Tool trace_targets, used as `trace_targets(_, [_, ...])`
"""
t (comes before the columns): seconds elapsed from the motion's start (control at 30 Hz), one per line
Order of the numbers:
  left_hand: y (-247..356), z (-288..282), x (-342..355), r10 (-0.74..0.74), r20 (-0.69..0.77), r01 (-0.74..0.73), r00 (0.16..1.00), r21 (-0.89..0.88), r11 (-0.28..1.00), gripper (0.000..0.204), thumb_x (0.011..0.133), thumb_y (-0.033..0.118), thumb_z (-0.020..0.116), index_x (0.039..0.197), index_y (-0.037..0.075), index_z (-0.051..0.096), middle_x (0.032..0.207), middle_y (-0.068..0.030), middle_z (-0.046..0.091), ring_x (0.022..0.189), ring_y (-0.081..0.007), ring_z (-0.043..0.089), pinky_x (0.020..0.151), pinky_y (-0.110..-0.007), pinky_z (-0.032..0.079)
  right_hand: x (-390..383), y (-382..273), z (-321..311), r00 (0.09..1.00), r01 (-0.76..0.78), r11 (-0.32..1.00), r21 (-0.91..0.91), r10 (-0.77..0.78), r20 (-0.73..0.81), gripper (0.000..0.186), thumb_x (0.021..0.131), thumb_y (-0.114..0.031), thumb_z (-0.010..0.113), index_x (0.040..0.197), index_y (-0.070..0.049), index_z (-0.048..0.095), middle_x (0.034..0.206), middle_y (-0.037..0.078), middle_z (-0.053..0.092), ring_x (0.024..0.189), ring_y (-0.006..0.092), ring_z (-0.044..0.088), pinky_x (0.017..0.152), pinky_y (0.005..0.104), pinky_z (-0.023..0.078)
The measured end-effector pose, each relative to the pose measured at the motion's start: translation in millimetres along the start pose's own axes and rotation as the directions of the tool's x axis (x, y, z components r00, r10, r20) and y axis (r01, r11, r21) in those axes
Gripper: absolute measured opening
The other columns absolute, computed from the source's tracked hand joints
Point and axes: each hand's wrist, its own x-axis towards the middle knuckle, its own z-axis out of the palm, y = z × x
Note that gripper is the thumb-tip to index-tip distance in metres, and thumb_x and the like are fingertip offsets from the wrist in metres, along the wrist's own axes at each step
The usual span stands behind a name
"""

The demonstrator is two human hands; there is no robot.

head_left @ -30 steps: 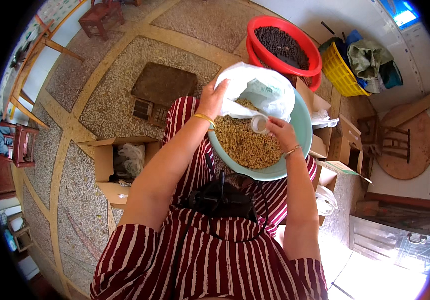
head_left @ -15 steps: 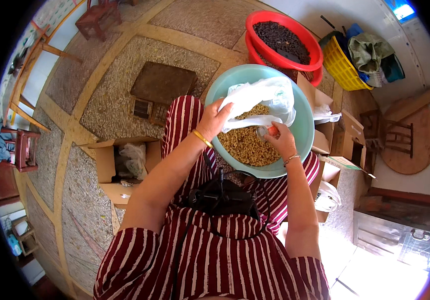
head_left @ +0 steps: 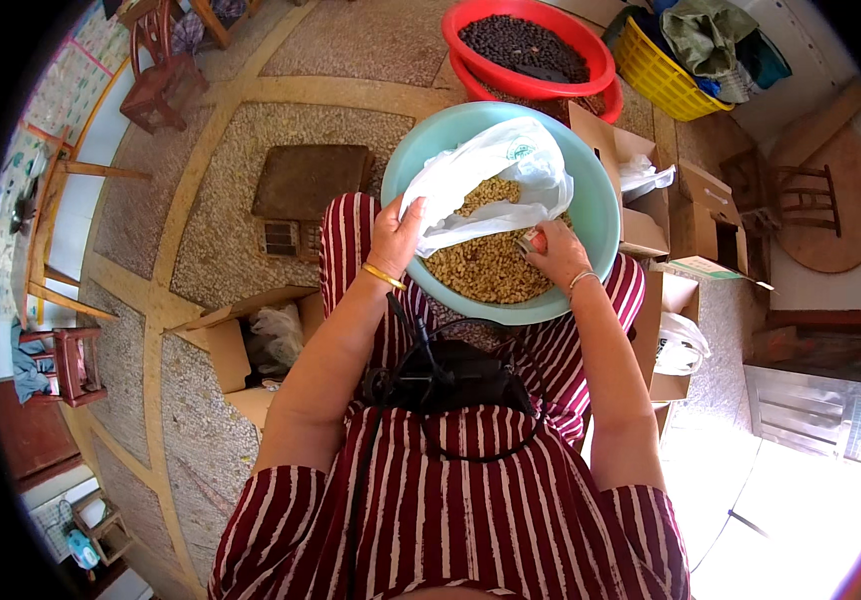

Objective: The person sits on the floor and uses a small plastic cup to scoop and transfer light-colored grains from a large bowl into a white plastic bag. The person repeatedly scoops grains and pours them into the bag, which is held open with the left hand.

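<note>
A light blue-green basin rests at my lap, holding many small yellow-brown kernels. My left hand pinches the left edge of a white plastic bag with green print, spread over the basin. Kernels also show past the bag's near edge; whether they lie inside it I cannot tell. My right hand is closed around a small cup-like thing with a pale round rim and a reddish part, mostly hidden by the fingers. It is close to the kernels, beside the bag's lower right corner.
Beyond the basin stand stacked red basins with dark pieces, and a yellow basket of cloth. Cardboard boxes flank me at left and right. A low brown stool-like block lies ahead left. A black device is on my lap.
The bag's mouth is spread wider, its near edge drawn into a taut band. My right hand keeps the small cup-like thing near the kernels. The whole view has shifted slightly.
</note>
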Motion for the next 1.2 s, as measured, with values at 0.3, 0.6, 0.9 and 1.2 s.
trace_targets(0.3, [-0.4, 1.9, 0.6, -0.021, -0.032, 0.022, 0.999, 0.026, 0.999, 0.031, 0.088, 0.026, 0.052, 0.101, -0.001, 0.058, 0.084, -0.0039, 0.061, 0.075, -0.0086, 0.053, 0.068, -0.023, 0.043, -4.8, -1.2, 9.3, 0.967, 0.171, 0.983, 0.060, -0.180, 0.180, 0.033, 0.065, -0.025, 0.066, 0.083, 0.000, 0.054, 0.084, 0.017, 0.055, 0.084, 0.0320, 0.053, 0.077, 0.0384, 0.043])
trace_targets(0.6, [7.9, 2.5, -2.0, -0.029, -0.025, 0.029, 0.999, -0.018, 0.999, 0.032, 0.088, 0.026, 0.051, 0.104, -0.001, 0.058, 0.087, -0.0041, 0.061, 0.077, -0.0093, 0.053, 0.071, -0.024, 0.044, -11.5, 0.1, -19.4, 0.918, -0.227, 0.874, 0.429, 0.045, 0.394, 0.045, 0.074, -0.025, 0.066, 0.110, -0.001, 0.053, 0.089, 0.004, 0.058, 0.078, 0.0116, 0.056, 0.067, 0.0245, 0.047])
trace_targets(0.9, [13.0, 0.5, -5.9, -0.029, -0.070, 0.031, 0.997, 0.033, 0.999, 0.032, 0.088, 0.027, 0.051, 0.102, -0.001, 0.058, 0.084, -0.0049, 0.060, 0.076, -0.0104, 0.053, 0.070, -0.025, 0.043, 10.7, -23.2, -45.6, 0.983, -0.185, 0.693, 0.697, 0.118, 0.144, 0.048, 0.077, -0.023, 0.065, 0.113, 0.003, 0.049, 0.097, 0.005, 0.056, 0.075, 0.0093, 0.055, 0.060, 0.0200, 0.046])
trace_targets(1.2, [4.3, 3.6, 0.7, 0.017, -0.049, -0.016, 0.999, 0.033, 0.999, 0.033, 0.088, 0.028, 0.051, 0.100, -0.002, 0.058, 0.082, -0.0036, 0.060, 0.074, -0.0094, 0.052, 0.069, -0.024, 0.043, 52.0, -65.2, -10.5, 0.853, 0.217, 0.967, -0.136, -0.256, -0.455, 0.039, 0.065, -0.008, 0.063, 0.103, -0.008, 0.053, 0.112, 0.012, 0.048, 0.103, 0.0323, 0.045, 0.088, 0.0397, 0.041])
